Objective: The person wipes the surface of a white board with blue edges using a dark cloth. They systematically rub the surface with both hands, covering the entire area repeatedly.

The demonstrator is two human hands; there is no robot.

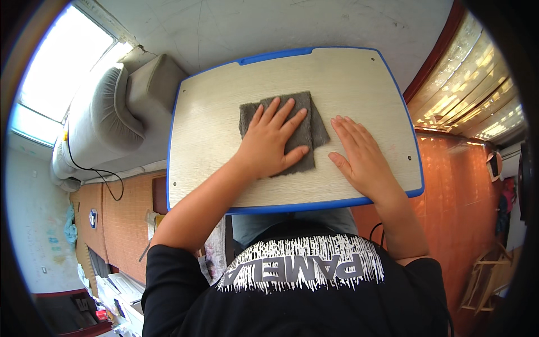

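A folded grey-brown cloth [299, 109] with a fuzzy surface lies on a small light wood-grain table [210, 151] with a blue rim. My left hand [271, 141] rests flat on the cloth, its fingers spread and pointing towards the far side. One layer of the cloth sticks out at an angle to the right of this hand. My right hand [358, 158] is right of the cloth, apart from it, over the tabletop. Its four fingers lie close together, the thumb stands apart, and it holds nothing.
Beyond the table is a grey wall [269, 25]. A grey sofa [101, 113] stands close on the left, with a black cable [120, 185] hanging by it. A patterned curtain [467, 84] hangs at the right. A wooden frame [484, 282] stands on the reddish floor [446, 219].
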